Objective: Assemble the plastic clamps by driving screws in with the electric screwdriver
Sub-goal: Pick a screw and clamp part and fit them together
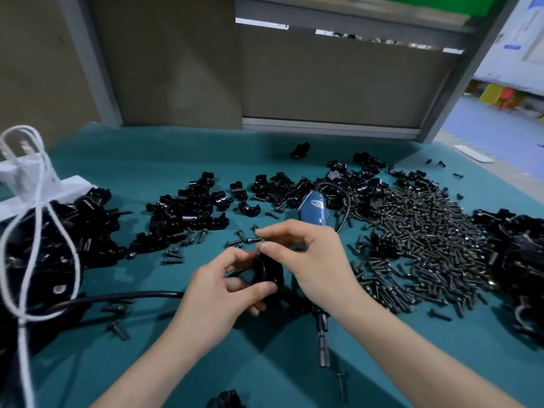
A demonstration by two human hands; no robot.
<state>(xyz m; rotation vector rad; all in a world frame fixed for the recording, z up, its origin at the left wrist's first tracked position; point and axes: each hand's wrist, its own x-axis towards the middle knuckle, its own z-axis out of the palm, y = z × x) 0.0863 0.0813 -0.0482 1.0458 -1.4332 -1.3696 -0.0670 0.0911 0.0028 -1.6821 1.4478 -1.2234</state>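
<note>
Head view, angled forward-down, close over hands [265,275].

- left grip [217,290] is curled round a black plastic clamp [268,270], holding it just above the teal table [147,160]
- right grip [312,260] pinches something small right over the clamp; looks like a screw, but it's too blurry for me to be sure
- electric screwdriver [315,210] lies on the table and runs under the right grip: blue body at the far end, bit end pointing toward me
- big heap of screws [426,245] on the right
- loose clamp halves [188,210] piled past the grips, a few stray screws around them
- white bag [29,178] with a white cord [38,231] at far left, next to more black parts
</note>
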